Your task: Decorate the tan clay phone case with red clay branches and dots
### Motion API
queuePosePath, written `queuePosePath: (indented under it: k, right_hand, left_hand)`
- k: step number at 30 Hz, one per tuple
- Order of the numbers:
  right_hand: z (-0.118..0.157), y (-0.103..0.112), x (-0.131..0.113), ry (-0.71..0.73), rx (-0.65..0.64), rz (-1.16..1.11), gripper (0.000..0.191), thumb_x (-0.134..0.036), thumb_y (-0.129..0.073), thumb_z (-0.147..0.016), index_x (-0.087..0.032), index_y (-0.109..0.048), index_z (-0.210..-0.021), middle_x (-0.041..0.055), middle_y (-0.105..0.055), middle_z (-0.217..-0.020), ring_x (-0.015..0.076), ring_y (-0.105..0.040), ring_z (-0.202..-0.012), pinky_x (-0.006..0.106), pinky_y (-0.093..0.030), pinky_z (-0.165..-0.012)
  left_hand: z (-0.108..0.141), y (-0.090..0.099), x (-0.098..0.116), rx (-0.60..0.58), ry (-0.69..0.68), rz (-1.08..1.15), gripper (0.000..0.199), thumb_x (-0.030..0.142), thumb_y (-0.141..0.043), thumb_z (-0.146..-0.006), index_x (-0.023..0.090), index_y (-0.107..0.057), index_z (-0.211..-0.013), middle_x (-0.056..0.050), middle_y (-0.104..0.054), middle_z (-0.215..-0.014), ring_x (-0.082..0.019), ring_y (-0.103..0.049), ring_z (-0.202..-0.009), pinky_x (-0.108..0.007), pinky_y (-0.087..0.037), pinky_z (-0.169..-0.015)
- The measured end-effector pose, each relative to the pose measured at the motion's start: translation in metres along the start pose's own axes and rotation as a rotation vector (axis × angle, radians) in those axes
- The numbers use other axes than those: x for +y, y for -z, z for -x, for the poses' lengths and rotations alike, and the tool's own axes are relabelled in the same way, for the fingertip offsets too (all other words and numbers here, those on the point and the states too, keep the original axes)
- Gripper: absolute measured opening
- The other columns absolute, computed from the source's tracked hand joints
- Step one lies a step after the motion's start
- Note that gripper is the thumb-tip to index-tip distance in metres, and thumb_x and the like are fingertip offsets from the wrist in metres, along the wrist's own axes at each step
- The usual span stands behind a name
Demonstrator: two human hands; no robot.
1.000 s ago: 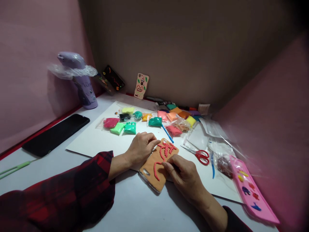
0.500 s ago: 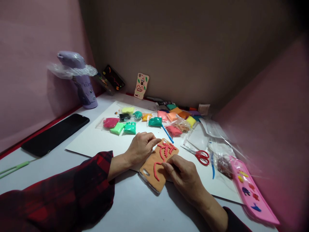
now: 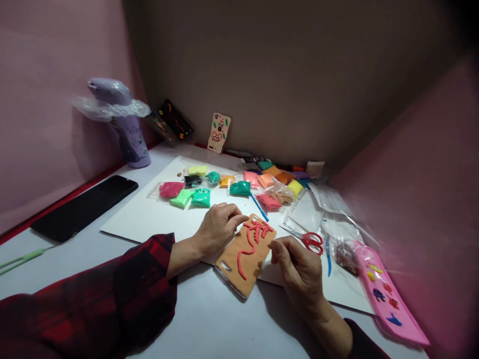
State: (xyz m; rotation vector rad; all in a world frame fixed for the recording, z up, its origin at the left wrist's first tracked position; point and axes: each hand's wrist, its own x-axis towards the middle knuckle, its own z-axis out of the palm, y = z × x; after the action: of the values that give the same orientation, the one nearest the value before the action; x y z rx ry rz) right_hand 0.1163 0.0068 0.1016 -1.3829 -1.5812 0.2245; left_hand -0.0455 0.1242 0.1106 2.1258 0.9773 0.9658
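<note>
A phone case (image 3: 234, 257) covered in tan clay lies tilted at the front edge of the white board (image 3: 149, 222). Red clay (image 3: 246, 253) forms a curving strand on it, with branching, textured pieces at its upper end. My left hand (image 3: 219, 229) grips the case's upper left edge, thumb on top and fingers curled behind. Just off the right edge of the case, my right hand (image 3: 297, 267) is raised with thumb and fingertips pinched together; whatever may be between them is too small to make out.
Red-handled scissors (image 3: 309, 241) and a blue tool (image 3: 328, 257) lie to the right, near a pink tray (image 3: 389, 294). Colored clay packets (image 3: 201, 198) spread behind the hands. At left are a black phone (image 3: 86, 204) and a purple bottle (image 3: 135, 142).
My right hand has lifted off the red strand and moved right, away from the case. More of the strand's middle curve now shows. My left hand keeps its grip.
</note>
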Motion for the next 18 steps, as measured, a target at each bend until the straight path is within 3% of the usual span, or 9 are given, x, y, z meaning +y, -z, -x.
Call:
queuePosePath:
  k: [4,11,18]
  right_hand:
    - [-0.0008,-0.0011,0.0024,-0.057,0.014,0.016,0.025,-0.029,-0.052,-0.092,-0.019,-0.056,-0.069,-0.0051,-0.051,-0.055,0.0072,-0.046,-0.049,0.019,-0.036,-0.049]
    - [-0.0044,-0.0024,0.0065,-0.268,0.065,0.227,0.036,-0.042,-0.043,-0.094,-0.02,-0.055,-0.069,-0.004,-0.056,-0.055,0.0092,-0.05,-0.049,0.022,-0.034,-0.051]
    - [-0.0048,-0.0027,0.0053,-0.276,0.038,0.218,0.037,-0.045,-0.043,-0.093,-0.02,-0.055,-0.068,-0.0026,-0.06,-0.061,0.0112,-0.054,-0.056,0.023,-0.037,-0.056]
  left_hand:
    - [-0.0001,-0.0003,0.0,0.006,-0.002,0.008,0.018,0.014,-0.065,-0.081,0.014,-0.057,-0.065,0.001,-0.058,-0.066,-0.013,-0.051,-0.065,-0.027,-0.037,-0.066]
    - [0.0026,0.001,-0.0001,-0.009,0.006,0.014,0.031,0.021,-0.058,-0.087,0.015,-0.051,-0.057,0.001,-0.055,-0.06,-0.013,-0.049,-0.062,-0.027,-0.035,-0.064]
    - [0.0034,0.0026,0.0011,-0.055,0.044,0.046,0.043,0.035,-0.05,-0.092,0.015,-0.052,-0.054,0.001,-0.055,-0.051,-0.012,-0.048,-0.052,-0.027,-0.034,-0.056]
